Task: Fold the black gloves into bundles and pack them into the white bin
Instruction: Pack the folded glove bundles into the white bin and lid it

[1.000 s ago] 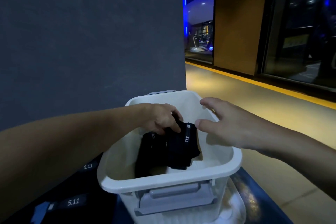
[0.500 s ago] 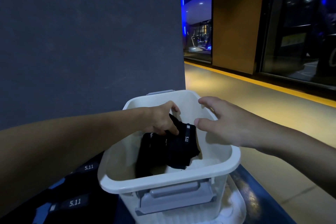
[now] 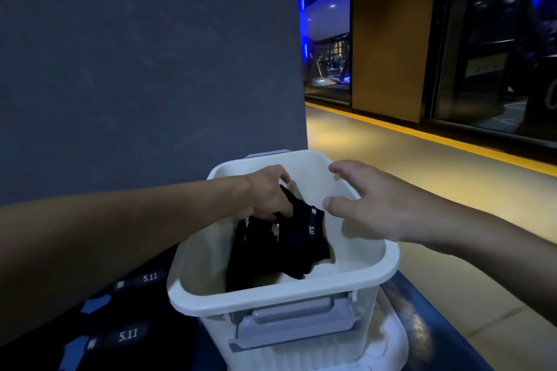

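One glove bundle is being packed into the white bin, left grip pinching it, right grip hovering wide above the bin; releasing is probably coming next.

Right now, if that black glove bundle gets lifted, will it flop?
Probably floppy: the black glove bundle droops below the left hand. Likely light, since a pinch holds it. It looks like fabric, so it is unlikely to slip.

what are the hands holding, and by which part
Left hand grips the black glove bundle by its top end, inside the white bin. Right hand is open, holding nothing.
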Available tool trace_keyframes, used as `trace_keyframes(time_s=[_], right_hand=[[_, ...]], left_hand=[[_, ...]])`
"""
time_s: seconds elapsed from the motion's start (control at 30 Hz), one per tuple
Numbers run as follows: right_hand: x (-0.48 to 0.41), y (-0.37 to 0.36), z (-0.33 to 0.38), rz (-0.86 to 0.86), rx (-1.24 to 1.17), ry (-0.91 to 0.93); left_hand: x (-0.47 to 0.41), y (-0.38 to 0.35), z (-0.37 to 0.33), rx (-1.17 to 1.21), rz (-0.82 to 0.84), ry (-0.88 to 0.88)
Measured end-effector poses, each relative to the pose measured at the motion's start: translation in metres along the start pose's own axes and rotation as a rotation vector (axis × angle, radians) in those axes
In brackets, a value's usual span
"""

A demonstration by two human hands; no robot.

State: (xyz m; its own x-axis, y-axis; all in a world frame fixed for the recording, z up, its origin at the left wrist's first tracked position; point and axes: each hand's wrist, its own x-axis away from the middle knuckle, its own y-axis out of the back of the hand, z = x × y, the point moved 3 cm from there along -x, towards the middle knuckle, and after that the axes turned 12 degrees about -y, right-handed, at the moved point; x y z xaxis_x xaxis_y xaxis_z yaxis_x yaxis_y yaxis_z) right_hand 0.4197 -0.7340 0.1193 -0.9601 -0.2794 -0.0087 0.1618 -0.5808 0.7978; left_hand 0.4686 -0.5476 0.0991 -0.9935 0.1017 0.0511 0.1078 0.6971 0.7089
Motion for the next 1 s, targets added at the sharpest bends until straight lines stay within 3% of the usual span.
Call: trace_keyframes(time_s=[0.13,0.27,0.33,0.5,0.73,0.9,1.0], right_hand=[[0.0,0.0,0.0,0.005,-0.009,0.003],[0.0,0.0,0.0,0.002,-0.025,0.004],[0.0,-0.001,0.0,0.003,-0.032,0.004],[0.0,-0.001,-0.002,0.013,-0.055,-0.016],[0.006,0.001,-0.007,0.068,-0.117,-0.047],[0.007,0.0,-0.006,0.045,-0.095,-0.037],[0.007,0.0,-0.007,0.04,-0.081,-0.031]], left_hand=[[0.004,0.004,-0.001,-0.123,-0.015,-0.051],[0.014,0.021,-0.01,-0.543,-0.069,-0.235],[0.021,0.025,-0.01,-0.667,0.021,-0.235],[0.027,0.015,0.003,-0.613,0.228,-0.196],[0.017,-0.004,0.003,-0.664,0.277,-0.242],[0.009,-0.003,-0.001,-0.496,0.277,-0.219],[0.007,-0.003,0.002,-0.555,0.344,-0.209]])
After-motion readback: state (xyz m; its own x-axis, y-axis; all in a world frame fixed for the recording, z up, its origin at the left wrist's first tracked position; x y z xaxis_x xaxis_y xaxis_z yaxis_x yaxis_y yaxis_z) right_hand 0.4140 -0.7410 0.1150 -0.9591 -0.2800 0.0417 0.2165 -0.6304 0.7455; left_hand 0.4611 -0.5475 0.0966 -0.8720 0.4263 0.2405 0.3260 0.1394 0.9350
